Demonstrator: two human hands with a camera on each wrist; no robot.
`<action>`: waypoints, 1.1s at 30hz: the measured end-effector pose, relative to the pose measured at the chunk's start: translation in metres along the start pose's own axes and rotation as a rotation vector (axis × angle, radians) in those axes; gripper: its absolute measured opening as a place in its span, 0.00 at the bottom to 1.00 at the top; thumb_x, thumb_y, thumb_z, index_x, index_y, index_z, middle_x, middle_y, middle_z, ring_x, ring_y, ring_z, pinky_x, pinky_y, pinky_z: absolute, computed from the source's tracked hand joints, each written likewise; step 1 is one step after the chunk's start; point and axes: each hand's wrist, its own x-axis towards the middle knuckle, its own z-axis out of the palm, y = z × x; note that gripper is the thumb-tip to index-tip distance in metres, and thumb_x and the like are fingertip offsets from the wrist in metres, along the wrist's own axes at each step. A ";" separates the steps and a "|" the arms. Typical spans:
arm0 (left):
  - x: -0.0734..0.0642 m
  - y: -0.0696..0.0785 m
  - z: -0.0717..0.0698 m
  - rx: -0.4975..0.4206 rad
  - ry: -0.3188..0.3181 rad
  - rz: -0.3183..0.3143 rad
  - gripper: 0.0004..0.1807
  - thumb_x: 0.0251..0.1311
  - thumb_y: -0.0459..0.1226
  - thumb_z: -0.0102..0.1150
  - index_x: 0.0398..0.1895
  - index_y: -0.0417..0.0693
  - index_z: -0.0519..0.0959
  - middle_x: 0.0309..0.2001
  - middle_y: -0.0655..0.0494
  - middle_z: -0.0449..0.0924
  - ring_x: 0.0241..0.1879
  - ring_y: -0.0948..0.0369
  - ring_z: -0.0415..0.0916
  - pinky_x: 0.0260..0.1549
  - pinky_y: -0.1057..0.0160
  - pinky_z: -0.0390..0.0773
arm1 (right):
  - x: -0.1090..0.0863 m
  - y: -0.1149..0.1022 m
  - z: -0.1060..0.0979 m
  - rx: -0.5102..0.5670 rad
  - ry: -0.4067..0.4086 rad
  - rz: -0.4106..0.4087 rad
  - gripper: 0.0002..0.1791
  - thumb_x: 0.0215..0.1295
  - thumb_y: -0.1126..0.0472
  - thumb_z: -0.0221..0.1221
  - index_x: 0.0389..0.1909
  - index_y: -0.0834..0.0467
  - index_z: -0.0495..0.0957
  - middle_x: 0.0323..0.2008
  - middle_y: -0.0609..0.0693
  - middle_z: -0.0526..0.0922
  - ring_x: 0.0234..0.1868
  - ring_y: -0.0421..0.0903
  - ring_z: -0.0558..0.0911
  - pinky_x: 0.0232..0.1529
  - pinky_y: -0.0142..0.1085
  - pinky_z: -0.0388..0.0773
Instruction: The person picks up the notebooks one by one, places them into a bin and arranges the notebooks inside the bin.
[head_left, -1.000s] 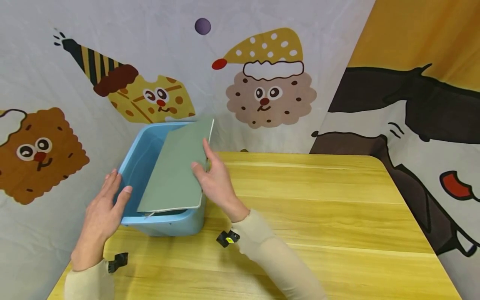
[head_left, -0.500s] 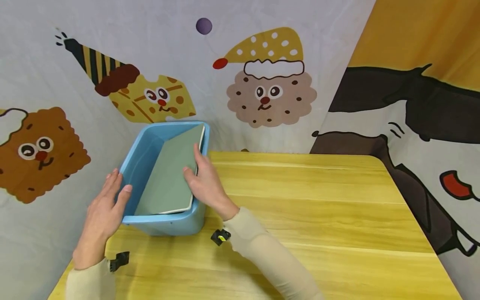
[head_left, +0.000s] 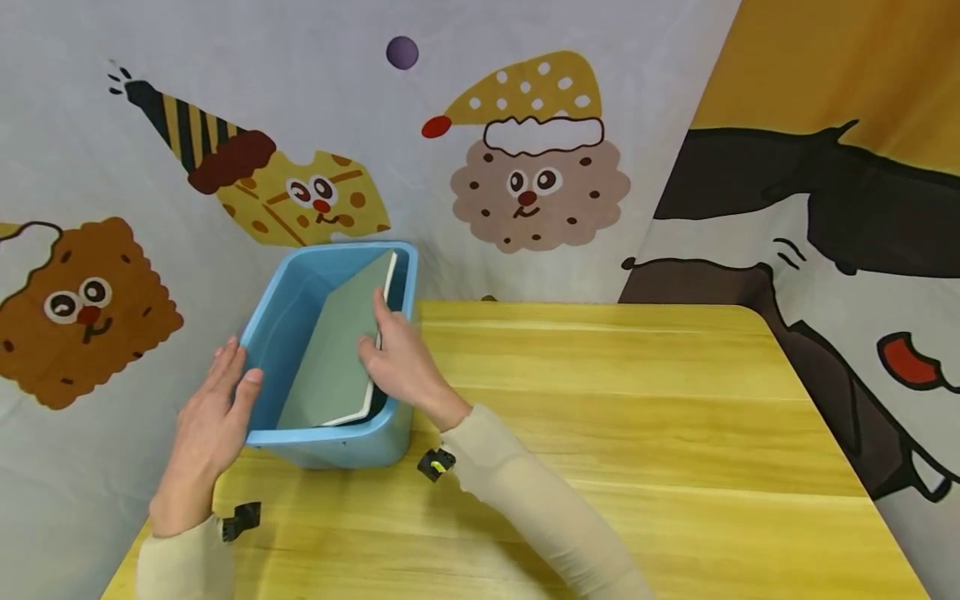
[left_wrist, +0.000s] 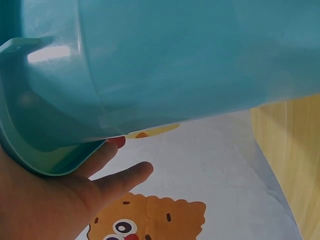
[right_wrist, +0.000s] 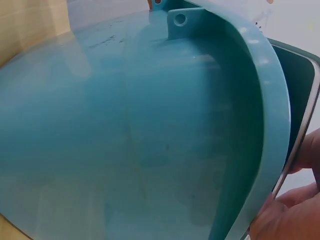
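Observation:
A light blue plastic bin (head_left: pixel 330 453) stands at the table's left end. Inside it, tilted with its right edge raised, is a grey-green notebook (head_left: pixel 330 358) with a white page edge. My right hand (head_left: pixel 405 358) pinches the notebook's right edge, thumb on the cover, just within the bin's right rim. The right wrist view shows the notebook's edge (right_wrist: pixel 308 107) beyond the bin's rim, the fingers partly out of frame. My left hand (head_left: pixel 206 421) rests against the bin's left rim; its fingers (left_wrist: pixel 125 181) stretch straight along the outside in the left wrist view.
The wooden table (head_left: pixel 637 417) extends to the right of the bin. A white cloth (head_left: pixel 525 275) printed with cartoon biscuits and cheese hangs behind it, close to the bin's back. The bin's floor is mostly hidden by the notebook.
My right hand has moved left and lowered the notebook from above the bin's right rim to inside it. My left hand has stayed at the left rim.

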 end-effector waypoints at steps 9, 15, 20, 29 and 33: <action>-0.001 -0.002 -0.001 0.015 -0.002 -0.011 0.37 0.84 0.53 0.29 0.82 0.36 0.48 0.84 0.43 0.38 0.82 0.42 0.34 0.66 0.21 0.42 | 0.004 -0.004 0.002 -0.018 -0.071 0.023 0.41 0.77 0.66 0.50 0.83 0.61 0.40 0.35 0.59 0.79 0.11 0.38 0.58 0.14 0.29 0.61; -0.002 -0.001 -0.004 0.019 -0.008 -0.018 0.37 0.84 0.53 0.29 0.82 0.36 0.47 0.84 0.43 0.37 0.82 0.42 0.34 0.67 0.21 0.42 | 0.006 -0.007 0.002 -0.027 -0.114 0.016 0.41 0.77 0.67 0.50 0.84 0.59 0.41 0.32 0.54 0.78 0.14 0.41 0.70 0.17 0.29 0.72; -0.001 0.000 -0.005 0.020 -0.008 -0.010 0.37 0.84 0.53 0.29 0.82 0.35 0.47 0.83 0.42 0.38 0.82 0.42 0.34 0.66 0.21 0.42 | 0.006 -0.009 0.002 -0.026 -0.125 0.030 0.40 0.78 0.68 0.49 0.84 0.57 0.43 0.51 0.56 0.84 0.16 0.39 0.71 0.19 0.29 0.73; 0.000 0.001 -0.003 0.027 -0.027 0.013 0.38 0.84 0.53 0.29 0.82 0.34 0.46 0.83 0.40 0.37 0.81 0.40 0.34 0.68 0.23 0.42 | -0.014 -0.013 -0.004 -0.120 -0.029 0.005 0.37 0.79 0.55 0.51 0.84 0.48 0.48 0.84 0.46 0.39 0.80 0.51 0.56 0.42 0.43 0.83; 0.001 0.000 -0.006 0.028 -0.037 0.023 0.37 0.84 0.52 0.30 0.82 0.34 0.46 0.83 0.40 0.36 0.82 0.41 0.32 0.67 0.22 0.42 | -0.024 -0.007 -0.012 -0.162 0.004 -0.017 0.36 0.80 0.42 0.48 0.83 0.44 0.51 0.83 0.42 0.43 0.81 0.52 0.55 0.73 0.59 0.62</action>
